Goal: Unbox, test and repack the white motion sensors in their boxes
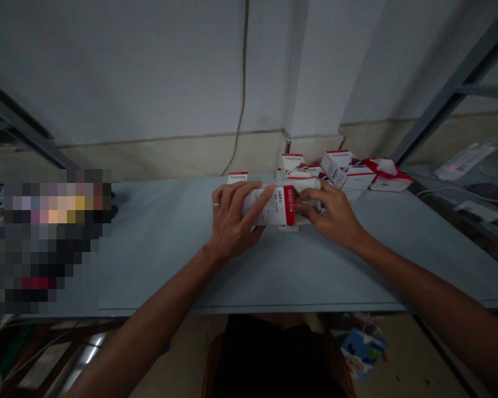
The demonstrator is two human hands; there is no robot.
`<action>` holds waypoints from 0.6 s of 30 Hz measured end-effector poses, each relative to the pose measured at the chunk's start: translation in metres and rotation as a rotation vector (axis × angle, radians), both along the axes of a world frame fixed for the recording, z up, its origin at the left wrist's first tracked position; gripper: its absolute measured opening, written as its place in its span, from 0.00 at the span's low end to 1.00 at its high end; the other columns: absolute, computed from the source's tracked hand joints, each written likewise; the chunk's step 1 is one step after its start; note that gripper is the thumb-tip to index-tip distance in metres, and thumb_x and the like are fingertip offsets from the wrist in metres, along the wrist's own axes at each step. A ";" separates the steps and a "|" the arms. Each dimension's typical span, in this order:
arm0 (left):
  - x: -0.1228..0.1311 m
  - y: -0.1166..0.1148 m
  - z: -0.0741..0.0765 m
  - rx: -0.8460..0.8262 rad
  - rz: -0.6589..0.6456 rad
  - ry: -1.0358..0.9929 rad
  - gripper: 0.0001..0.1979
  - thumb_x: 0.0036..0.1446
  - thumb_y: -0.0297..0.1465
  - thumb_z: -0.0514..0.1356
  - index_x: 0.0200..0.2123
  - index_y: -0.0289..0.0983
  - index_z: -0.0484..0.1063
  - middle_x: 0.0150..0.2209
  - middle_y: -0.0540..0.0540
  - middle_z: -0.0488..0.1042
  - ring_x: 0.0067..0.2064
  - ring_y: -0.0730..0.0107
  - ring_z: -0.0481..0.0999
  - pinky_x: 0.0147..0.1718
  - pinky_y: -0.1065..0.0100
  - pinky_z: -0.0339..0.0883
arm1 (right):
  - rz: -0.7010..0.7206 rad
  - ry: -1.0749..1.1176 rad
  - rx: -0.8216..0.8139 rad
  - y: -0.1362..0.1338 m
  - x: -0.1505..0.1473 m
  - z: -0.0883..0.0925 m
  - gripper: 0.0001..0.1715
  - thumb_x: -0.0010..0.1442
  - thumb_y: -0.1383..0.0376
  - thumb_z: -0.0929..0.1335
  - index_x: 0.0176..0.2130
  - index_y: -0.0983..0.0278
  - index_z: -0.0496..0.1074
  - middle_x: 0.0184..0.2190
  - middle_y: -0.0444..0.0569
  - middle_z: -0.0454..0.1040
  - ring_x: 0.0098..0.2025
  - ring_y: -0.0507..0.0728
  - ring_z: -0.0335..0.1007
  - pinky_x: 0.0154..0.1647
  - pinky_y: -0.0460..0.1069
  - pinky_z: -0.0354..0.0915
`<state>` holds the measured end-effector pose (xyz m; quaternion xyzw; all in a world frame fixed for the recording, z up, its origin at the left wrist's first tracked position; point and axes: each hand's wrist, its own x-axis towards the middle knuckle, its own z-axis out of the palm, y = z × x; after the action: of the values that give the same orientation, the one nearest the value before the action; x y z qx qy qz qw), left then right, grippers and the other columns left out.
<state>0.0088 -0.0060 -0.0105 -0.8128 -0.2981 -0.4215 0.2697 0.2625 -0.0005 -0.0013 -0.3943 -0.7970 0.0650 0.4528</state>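
My left hand (235, 218), with a ring on one finger, wraps round a white carton with a red end band marked "DETECTOR" (269, 205). The carton lies on its side above the table, its open end facing right. At that opening is my right hand (330, 213), thumb and fingers bent together at the mouth of the carton. What they pinch is hidden by the fingers and the dark opening. Part of a white piece (288, 228) shows just beneath the carton. Behind my left hand stands a similar small box (237, 177).
Several red-and-white boxes (348, 168) stand at the back right, beside a red-and-white opened package (388, 176). The grey-blue table (157, 271) runs along a wall with a hanging cable (244, 72). A power strip (465, 160) lies on the right. A pixelated patch covers the left end.
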 end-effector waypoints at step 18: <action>-0.004 0.002 0.004 -0.157 0.032 -0.067 0.42 0.60 0.49 0.69 0.70 0.39 0.62 0.58 0.34 0.74 0.55 0.48 0.71 0.50 0.53 0.61 | 0.059 0.780 -0.276 0.010 0.015 0.006 0.13 0.65 0.53 0.74 0.38 0.58 0.74 0.42 0.49 0.73 0.34 0.55 0.75 0.12 0.44 0.70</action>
<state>0.0045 -0.0036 -0.0063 -0.8120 -0.3519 -0.4196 0.2018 0.2779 0.0092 0.0052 -0.3744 -0.5604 0.3288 0.6616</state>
